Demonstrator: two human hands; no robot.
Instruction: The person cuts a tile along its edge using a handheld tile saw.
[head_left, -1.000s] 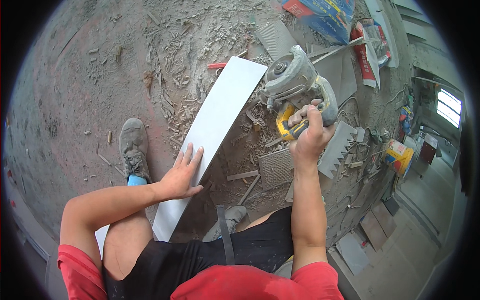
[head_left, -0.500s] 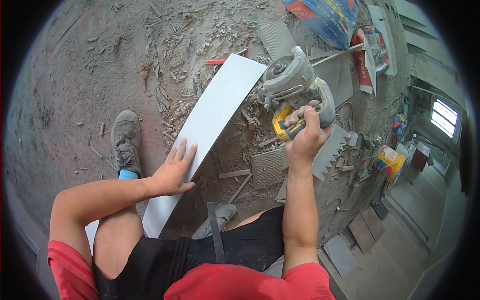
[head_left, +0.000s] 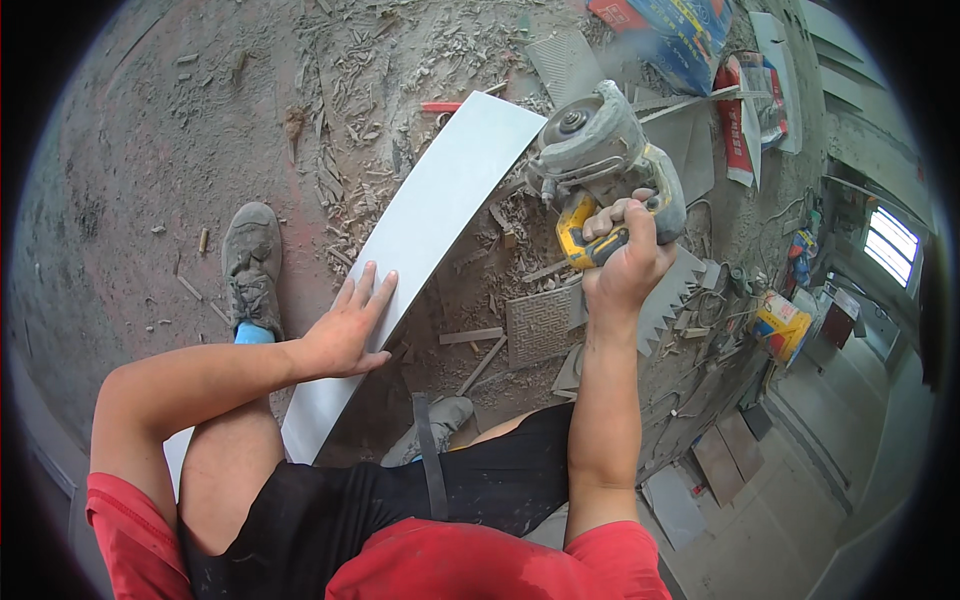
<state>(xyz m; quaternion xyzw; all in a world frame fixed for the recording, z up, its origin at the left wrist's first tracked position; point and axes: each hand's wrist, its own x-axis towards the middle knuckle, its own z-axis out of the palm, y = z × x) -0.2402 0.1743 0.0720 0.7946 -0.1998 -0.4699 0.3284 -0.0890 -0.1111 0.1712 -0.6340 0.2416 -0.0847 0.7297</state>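
Note:
A long, narrow white strip of tile (head_left: pixel 440 190) slants from beside my left leg up to the middle of the view. My left hand (head_left: pixel 345 325) lies on it with fingers stretched and the thumb at its right edge, pressing on it and gripping nothing. In my right hand (head_left: pixel 632 240) is a dusty handheld power saw (head_left: pixel 595 130) with a yellow and black handle. Its guard and round hub face up, close to the right corner of the strip's far end. I cannot tell whether the blade touches the tile or turns.
Rubble and thin offcuts litter the dusty floor. A red stick (head_left: pixel 440 106) lies by the strip's far end, a notched trowel-like plate (head_left: pixel 668 295) right of the saw. Blue bag (head_left: pixel 675 40) at the top; yellow bucket (head_left: pixel 783 325) at right. My shoe (head_left: pixel 252 260) stands left.
The saw and my right hand have shifted slightly right and up in the view, along with the strip's far end. My left hand stays on the strip. A faint dust haze now shows near the blue bag.

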